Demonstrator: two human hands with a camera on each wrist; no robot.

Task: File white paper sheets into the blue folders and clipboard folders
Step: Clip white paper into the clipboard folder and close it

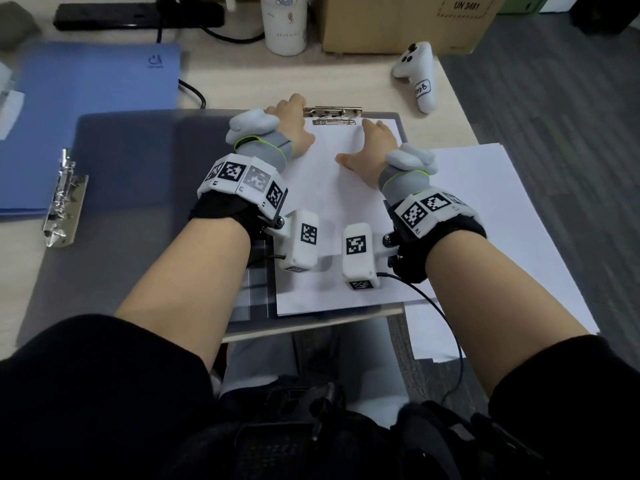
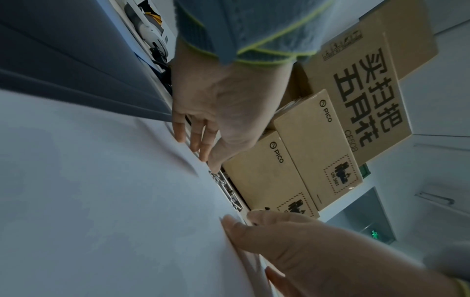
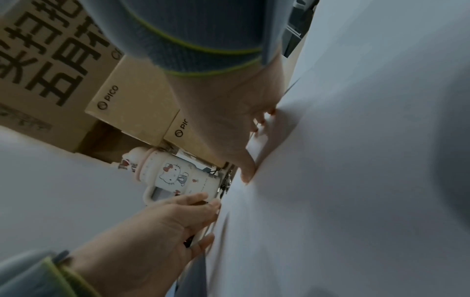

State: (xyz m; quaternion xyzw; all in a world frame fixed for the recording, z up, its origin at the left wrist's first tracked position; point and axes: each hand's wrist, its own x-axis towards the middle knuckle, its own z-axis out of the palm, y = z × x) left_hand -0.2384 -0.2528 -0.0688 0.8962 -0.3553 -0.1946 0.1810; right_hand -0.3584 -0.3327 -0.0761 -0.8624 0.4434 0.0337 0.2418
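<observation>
A grey clipboard folder (image 1: 138, 202) lies open on the desk, with a white paper sheet (image 1: 329, 209) on its right half. The sheet's top edge sits at the metal clip (image 1: 332, 112). My left hand (image 1: 291, 123) is at the clip's left end, fingers straight over the top edge and thumb on the paper. In the left wrist view its fingertips (image 2: 193, 144) touch the paper's edge beside the clip (image 2: 226, 188). My right hand (image 1: 374, 143) lies flat on the sheet just below the clip's right end, pressing it down (image 3: 248, 172). A blue folder (image 1: 86, 116) lies closed at the far left.
A stack of white sheets (image 1: 502, 220) lies to the right, overhanging the desk edge. A metal ring mechanism (image 1: 64, 199) sits by the blue folder. A white cup (image 1: 284, 26), cardboard box (image 1: 398, 22), white controller (image 1: 417, 74) and black power strip (image 1: 138, 15) line the back.
</observation>
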